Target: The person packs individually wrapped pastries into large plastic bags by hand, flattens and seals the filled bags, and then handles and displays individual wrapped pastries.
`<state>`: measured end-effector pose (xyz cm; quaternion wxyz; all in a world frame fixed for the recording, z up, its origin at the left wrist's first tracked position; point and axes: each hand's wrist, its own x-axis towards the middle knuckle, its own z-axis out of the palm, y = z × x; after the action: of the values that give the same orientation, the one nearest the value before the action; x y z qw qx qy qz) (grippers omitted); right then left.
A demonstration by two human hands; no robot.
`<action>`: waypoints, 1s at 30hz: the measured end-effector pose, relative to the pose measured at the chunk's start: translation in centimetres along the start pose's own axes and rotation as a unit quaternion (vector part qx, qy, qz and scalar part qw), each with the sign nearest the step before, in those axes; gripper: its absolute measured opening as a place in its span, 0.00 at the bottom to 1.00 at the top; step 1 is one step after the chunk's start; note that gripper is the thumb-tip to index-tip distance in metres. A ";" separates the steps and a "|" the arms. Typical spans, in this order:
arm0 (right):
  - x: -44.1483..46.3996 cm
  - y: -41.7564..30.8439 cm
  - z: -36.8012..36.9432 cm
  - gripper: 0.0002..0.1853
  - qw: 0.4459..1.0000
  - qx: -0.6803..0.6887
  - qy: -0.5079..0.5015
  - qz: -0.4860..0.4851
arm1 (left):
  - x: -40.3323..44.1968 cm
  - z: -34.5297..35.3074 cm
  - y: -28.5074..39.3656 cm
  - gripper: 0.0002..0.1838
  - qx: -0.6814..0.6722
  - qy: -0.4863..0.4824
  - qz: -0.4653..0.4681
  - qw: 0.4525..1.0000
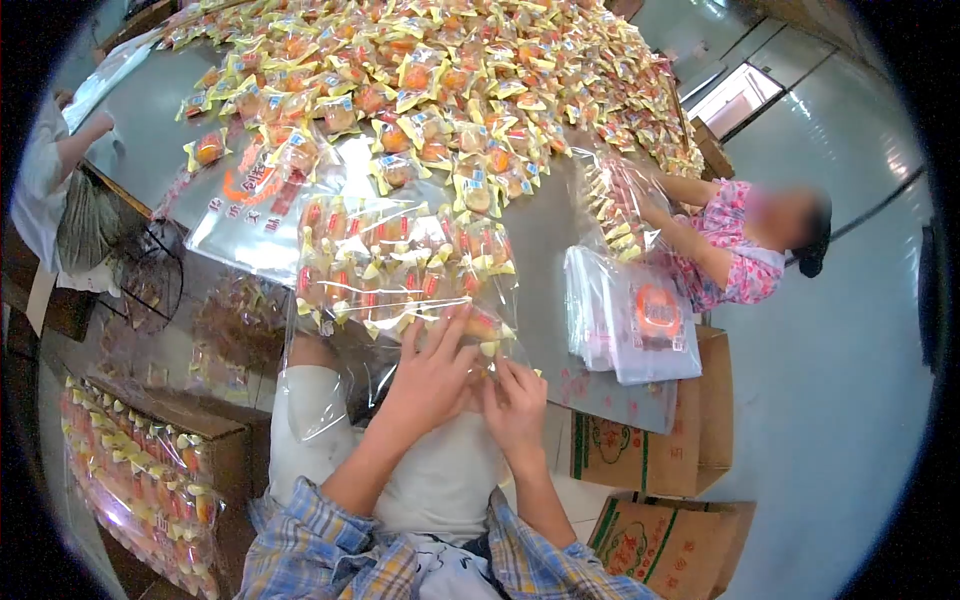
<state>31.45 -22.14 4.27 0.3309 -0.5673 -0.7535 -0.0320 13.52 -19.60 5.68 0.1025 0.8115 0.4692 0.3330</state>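
A large clear bag (410, 255) filled with rows of small wrapped cakes lies at the table's near edge, its open end hanging toward my lap. My left hand (435, 370) rests on the bag's near side with its fingers spread over the plastic. Just to the right, my right hand (513, 400) has its thumb and fingers pinched together at the bag's lower right corner, beside a wrapped piece (487, 325). What lies between those fingertips is too small to tell.
A big heap of wrapped cakes (450, 70) covers the far table. Flat printed bags lie left (235, 235) and right (655, 320). A co-worker (735, 240) handles another bag at right; another person (45, 170) is at left. Cartons (650, 540) stand below; a filled bag (140, 480) sits lower left.
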 end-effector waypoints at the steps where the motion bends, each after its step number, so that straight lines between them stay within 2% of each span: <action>1: 0.0 0.1 -0.1 0.21 1.000 0.000 0.002 0.000 | 0.2 -0.1 -0.3 0.22 -0.001 -0.015 0.001 1.000; 5: 0.0 -0.1 -0.7 0.20 0.999 0.013 -0.017 0.026 | 0.9 0.1 -0.7 0.23 0.022 -0.010 0.018 1.000; 10: -0.2 0.4 -0.5 0.19 0.999 0.041 0.017 0.028 | 0.8 0.4 -0.7 0.24 0.007 -0.029 0.001 1.000; 13: -0.4 0.2 -1.0 0.18 0.998 0.050 0.014 0.043 | 1.3 1.8 -0.5 0.25 -0.050 0.055 0.031 0.997; 17: -0.5 0.6 -1.0 0.17 0.995 0.067 0.037 0.070 | 1.2 1.6 0.0 0.28 -0.098 0.056 0.071 0.991; 20: -0.5 0.7 -1.2 0.16 0.993 0.070 0.043 0.080 | 1.0 2.5 -0.5 0.29 -0.079 0.065 0.072 0.992; 26: 0.3 -0.6 -2.7 0.13 0.998 0.046 0.021 0.028 | 0.6 3.3 0.5 0.28 -0.084 0.128 0.001 0.988; 29: 0.3 -0.7 -2.9 0.12 0.999 0.035 0.025 0.011 | 1.2 4.1 1.0 0.28 -0.035 0.165 0.002 0.986; 30: 0.2 -0.8 -2.9 0.12 0.999 0.038 0.017 0.009 | 1.4 4.3 1.0 0.29 -0.042 0.150 -0.012 0.988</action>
<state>32.09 -23.48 6.94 0.3652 -0.5604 -0.7433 -0.0097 17.46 -18.39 3.52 0.0693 0.7413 0.4746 0.4696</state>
